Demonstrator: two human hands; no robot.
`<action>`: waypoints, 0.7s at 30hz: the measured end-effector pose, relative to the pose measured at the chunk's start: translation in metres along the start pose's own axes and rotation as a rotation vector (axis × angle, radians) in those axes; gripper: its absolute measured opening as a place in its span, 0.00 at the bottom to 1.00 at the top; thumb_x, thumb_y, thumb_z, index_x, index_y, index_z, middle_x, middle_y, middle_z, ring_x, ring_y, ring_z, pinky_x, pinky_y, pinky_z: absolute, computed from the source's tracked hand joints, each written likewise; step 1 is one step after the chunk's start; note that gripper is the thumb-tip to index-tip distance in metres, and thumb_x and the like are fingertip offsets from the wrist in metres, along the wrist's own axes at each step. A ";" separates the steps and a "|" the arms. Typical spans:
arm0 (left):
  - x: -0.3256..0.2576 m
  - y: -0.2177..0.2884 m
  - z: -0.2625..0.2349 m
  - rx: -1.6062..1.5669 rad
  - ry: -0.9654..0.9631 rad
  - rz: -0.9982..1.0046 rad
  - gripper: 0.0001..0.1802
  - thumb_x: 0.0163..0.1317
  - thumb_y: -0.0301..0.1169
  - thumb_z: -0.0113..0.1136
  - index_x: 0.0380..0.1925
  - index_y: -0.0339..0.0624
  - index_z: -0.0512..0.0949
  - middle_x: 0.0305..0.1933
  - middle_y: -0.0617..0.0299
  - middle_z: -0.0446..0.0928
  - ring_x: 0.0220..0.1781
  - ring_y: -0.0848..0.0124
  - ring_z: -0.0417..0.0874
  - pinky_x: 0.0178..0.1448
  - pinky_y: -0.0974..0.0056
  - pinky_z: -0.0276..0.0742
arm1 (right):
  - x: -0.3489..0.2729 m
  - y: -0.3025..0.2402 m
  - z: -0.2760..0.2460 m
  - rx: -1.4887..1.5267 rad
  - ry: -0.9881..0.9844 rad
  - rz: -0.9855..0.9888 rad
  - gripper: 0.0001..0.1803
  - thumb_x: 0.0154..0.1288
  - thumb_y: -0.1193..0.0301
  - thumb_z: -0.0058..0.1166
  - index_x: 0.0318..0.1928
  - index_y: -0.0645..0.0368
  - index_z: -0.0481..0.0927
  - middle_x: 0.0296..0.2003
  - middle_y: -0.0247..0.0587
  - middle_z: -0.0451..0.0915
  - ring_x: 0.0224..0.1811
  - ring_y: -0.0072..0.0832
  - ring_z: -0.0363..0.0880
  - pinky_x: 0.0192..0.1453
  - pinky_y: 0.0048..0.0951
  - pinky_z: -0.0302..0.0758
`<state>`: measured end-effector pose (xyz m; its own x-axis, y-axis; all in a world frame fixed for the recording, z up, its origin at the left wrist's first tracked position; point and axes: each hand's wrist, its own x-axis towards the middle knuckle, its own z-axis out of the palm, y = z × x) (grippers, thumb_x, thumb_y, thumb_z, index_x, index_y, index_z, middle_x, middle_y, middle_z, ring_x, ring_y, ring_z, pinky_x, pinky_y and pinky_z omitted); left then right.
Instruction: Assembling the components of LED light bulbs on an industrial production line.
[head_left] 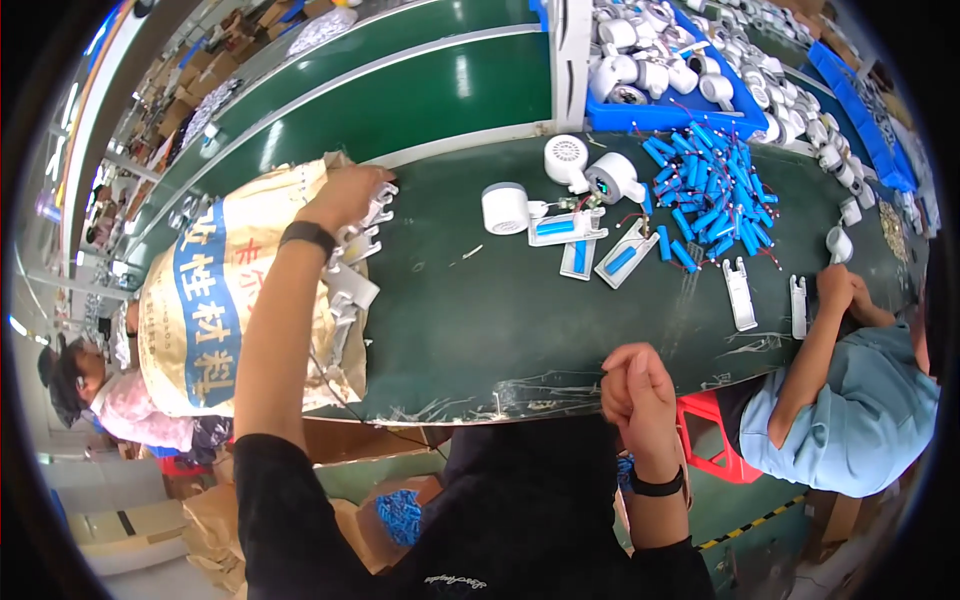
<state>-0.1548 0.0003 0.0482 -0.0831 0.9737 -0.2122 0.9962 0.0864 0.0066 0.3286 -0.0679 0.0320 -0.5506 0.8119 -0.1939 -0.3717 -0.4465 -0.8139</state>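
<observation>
Indoors, cartons (pixel 213 73) lay beyond our scuffed green bench (pixel 470 315); our right hand (pixel 640 388) was loosely half-open, our left hand's (pixel 345 197) grip unclear.

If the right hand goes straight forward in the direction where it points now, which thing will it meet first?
The right hand would probably meet the white plastic rectangular housing with a blue cylindrical battery inside, farther across the green tabletop. Height is unclear, so it might pass above.

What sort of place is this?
Probably a factory workshop. There's a long green table with a heap of what look like blue batteries, a big paper bag of white plastic pieces, and a blue bin piled with white gadgets.
</observation>
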 end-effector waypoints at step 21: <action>-0.125 0.261 0.064 -2.378 -0.177 -0.350 0.24 0.79 0.44 0.47 0.66 0.42 0.66 0.48 0.57 0.80 0.49 0.67 0.83 0.52 0.59 0.82 | 0.014 0.005 0.022 -1.258 -0.026 -0.670 0.16 0.52 0.78 0.72 0.44 0.53 0.89 0.21 0.35 0.64 0.18 0.27 0.66 0.21 0.29 0.61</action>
<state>0.1171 -0.1128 0.0138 -0.0421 0.8684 -0.4942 -0.7663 0.2893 0.5737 0.3026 -0.0674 0.0370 -0.5576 0.7196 0.4140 0.3294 0.6495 -0.6853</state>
